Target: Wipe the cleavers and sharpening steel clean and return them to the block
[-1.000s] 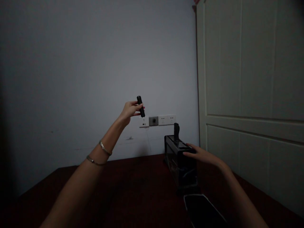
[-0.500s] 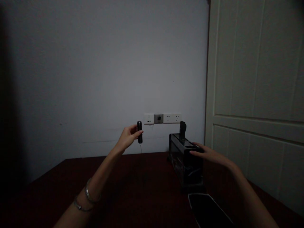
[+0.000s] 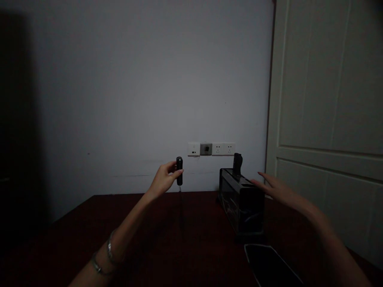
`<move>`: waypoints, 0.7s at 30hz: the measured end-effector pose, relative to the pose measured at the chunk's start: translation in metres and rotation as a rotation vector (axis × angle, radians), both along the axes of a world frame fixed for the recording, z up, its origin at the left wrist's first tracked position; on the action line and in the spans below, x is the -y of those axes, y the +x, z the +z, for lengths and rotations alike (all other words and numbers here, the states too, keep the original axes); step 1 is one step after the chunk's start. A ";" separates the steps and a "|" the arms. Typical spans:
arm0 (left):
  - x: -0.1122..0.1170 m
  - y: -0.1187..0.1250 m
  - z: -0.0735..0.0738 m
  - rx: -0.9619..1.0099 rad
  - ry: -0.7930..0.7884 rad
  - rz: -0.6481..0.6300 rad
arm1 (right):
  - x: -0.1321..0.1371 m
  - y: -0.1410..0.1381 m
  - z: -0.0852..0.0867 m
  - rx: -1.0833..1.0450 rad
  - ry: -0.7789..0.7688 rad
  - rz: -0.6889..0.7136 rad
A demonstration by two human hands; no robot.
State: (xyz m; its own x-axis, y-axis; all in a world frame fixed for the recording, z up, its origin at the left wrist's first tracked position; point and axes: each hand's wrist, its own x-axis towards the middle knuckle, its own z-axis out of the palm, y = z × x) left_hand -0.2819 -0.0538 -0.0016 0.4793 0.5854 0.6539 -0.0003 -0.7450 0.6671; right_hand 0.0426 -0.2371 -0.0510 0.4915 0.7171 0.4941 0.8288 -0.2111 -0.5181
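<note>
I have L hand (image 3: 164, 177) pinching glossy black cylindrical handle (image 3: 180, 163) upright, thin shaft (image 3: 180, 191) down, prob. for skin clearance. Right of that grip: glossy black rectangular box (image 3: 243, 207). R hand (image 3: 277, 190) loosely spread, near top edge, maybe steadying; contact unclear.

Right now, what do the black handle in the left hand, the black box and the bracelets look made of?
Black handle: probably plastic, glossy; its top end catches a highlight.
Black box: glossy-sided, perhaps plastic or acrylic; pale reflections streak it, but dim light leaves this open.
Bracelets: likely silver-toned metal, with bright glints.
</note>
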 end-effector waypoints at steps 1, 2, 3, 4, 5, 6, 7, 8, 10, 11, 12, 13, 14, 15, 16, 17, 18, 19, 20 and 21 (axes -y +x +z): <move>0.001 -0.001 -0.001 0.002 0.017 0.000 | 0.006 -0.011 0.009 0.055 0.024 -0.007; 0.003 -0.003 -0.001 0.007 0.034 0.001 | 0.011 -0.025 0.017 0.108 0.100 -0.038; 0.004 -0.004 -0.002 0.012 0.049 0.005 | 0.017 -0.041 0.026 0.142 0.156 -0.016; 0.006 -0.006 -0.003 0.015 0.060 0.008 | 0.022 -0.059 0.033 0.139 0.195 0.032; 0.008 -0.007 -0.004 0.018 0.066 0.012 | 0.025 -0.078 0.038 0.119 0.219 0.089; 0.011 -0.008 -0.004 0.018 0.067 0.018 | 0.027 -0.096 0.041 0.106 0.245 0.151; 0.013 -0.010 -0.005 0.015 0.064 0.025 | 0.027 -0.114 0.042 0.104 0.278 0.204; 0.016 -0.011 -0.005 0.007 0.060 0.030 | 0.025 -0.130 0.041 0.125 0.310 0.254; 0.021 -0.014 -0.004 -0.010 0.060 0.039 | 0.017 -0.158 0.034 0.167 0.359 0.356; 0.024 -0.016 -0.004 -0.016 0.062 0.043 | 0.012 -0.169 0.030 0.165 0.369 0.406; 0.027 -0.018 -0.004 -0.021 0.065 0.043 | 0.006 -0.179 0.027 0.150 0.374 0.452; 0.030 -0.019 -0.003 -0.024 0.071 0.039 | 0.001 -0.187 0.024 0.124 0.380 0.493; 0.033 -0.021 -0.003 -0.027 0.077 0.030 | -0.005 -0.194 0.022 0.085 0.392 0.525; 0.036 -0.022 -0.003 -0.030 0.082 0.021 | -0.010 -0.200 0.022 0.035 0.414 0.545; 0.038 -0.024 -0.003 -0.033 0.088 0.010 | -0.015 -0.205 0.023 -0.019 0.439 0.554; 0.040 -0.026 -0.003 -0.037 0.093 -0.003 | -0.020 -0.209 0.025 -0.071 0.464 0.555; 0.042 -0.027 -0.003 -0.038 0.097 -0.016 | -0.024 -0.213 0.028 -0.111 0.484 0.553; 0.044 -0.028 -0.004 -0.040 0.100 -0.029 | -0.028 -0.216 0.032 -0.137 0.497 0.548; 0.045 -0.029 -0.005 -0.042 0.102 -0.043 | -0.031 -0.219 0.036 -0.144 0.501 0.542; 0.046 -0.030 -0.006 -0.040 0.104 -0.055 | -0.034 -0.222 0.039 -0.135 0.498 0.534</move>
